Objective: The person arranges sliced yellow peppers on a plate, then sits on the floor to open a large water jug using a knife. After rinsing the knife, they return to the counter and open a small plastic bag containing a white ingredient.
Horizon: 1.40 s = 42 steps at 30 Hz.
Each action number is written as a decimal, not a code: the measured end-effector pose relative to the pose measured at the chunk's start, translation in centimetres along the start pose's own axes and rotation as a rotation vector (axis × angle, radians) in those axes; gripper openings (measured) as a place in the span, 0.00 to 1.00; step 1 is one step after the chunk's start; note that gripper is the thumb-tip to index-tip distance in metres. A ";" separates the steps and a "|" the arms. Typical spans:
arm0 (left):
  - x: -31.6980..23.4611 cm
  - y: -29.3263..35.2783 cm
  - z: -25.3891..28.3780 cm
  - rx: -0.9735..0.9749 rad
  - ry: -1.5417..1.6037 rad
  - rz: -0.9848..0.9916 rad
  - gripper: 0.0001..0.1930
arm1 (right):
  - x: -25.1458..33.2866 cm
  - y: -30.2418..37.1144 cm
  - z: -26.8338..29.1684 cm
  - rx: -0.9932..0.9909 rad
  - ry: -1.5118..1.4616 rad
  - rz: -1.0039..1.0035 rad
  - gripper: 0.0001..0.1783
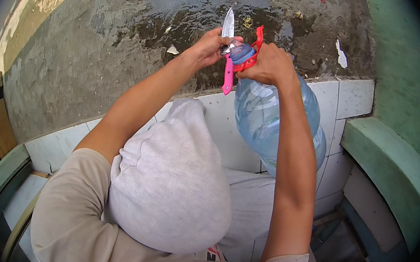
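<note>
upper centre | pink-handled knife (229,66), near-vertical, just left of neck (241,55) of blue bottle (259,108) | left hand (213,47): fingers grasping knife midway | right hand (269,65), nearer bottle, above its body: fingers clenched on red strap (260,36)

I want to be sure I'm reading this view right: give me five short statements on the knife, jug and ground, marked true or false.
1. The knife has a pink handle. True.
2. The knife's tip points toward the person's body. False: it points away, with the handle nearer the body.
3. The right hand is at the neck of the jug, on the red carrier. True.
4. The jug is opaque and green. False: it is see-through and blue.
5. The ground is dry all over. False: a wet patch shows beyond the hands.
</note>
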<state>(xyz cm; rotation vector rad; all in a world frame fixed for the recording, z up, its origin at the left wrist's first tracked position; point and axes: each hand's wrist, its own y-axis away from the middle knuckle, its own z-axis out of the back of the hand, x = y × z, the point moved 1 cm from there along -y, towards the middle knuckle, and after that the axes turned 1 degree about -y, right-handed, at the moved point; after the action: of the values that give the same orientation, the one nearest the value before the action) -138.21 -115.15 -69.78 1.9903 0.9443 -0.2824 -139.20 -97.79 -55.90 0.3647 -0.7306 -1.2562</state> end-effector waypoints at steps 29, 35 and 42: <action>0.0 -0.4 1.1 0.073 0.081 -0.025 0.23 | -0.6 0.6 -0.4 -0.068 0.002 -0.003 0.34; 0.6 -0.6 0.4 0.082 0.131 0.002 0.24 | -1.7 3.1 1.0 -0.137 -0.063 -0.019 0.31; 0.8 -0.6 -2.0 0.096 0.075 -0.008 0.29 | -4.9 8.8 2.6 -0.361 -0.167 0.057 0.30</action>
<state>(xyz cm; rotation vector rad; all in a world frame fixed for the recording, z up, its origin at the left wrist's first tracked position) -138.42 -112.94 -69.45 2.0973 1.0034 -0.2629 -135.21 -90.21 -50.02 -0.0558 -0.6340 -1.3450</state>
